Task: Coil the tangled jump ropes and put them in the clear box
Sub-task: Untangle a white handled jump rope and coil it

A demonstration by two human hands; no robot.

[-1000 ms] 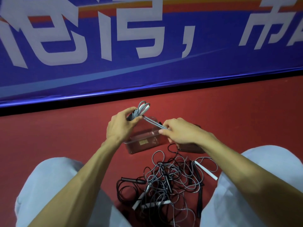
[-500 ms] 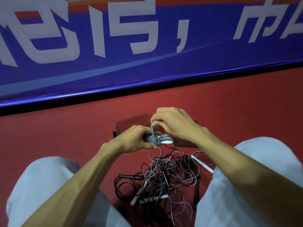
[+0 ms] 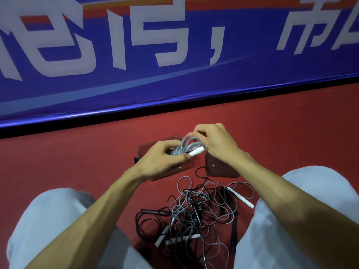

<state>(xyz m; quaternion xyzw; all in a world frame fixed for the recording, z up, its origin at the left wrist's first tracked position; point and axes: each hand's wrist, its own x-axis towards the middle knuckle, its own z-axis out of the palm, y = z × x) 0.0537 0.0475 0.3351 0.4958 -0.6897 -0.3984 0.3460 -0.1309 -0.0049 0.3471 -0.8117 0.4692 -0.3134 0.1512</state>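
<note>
1. Left hand (image 3: 165, 158): grips coiled grey rope (image 3: 184, 147) above clear box (image 3: 143, 150).
2. Right hand (image 3: 217, 144): pinches the coil's top loop.
3. Tangled ropes (image 3: 196, 212): red floor (image 3: 77, 162), between knees.

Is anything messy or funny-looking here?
Yes. The pile of jump ropes on the red floor is a tangle: grey and black cords loop through each other, handles poking out. The grey rope gripped by the left hand and right hand, over the clear box, is neatly coiled.
</note>
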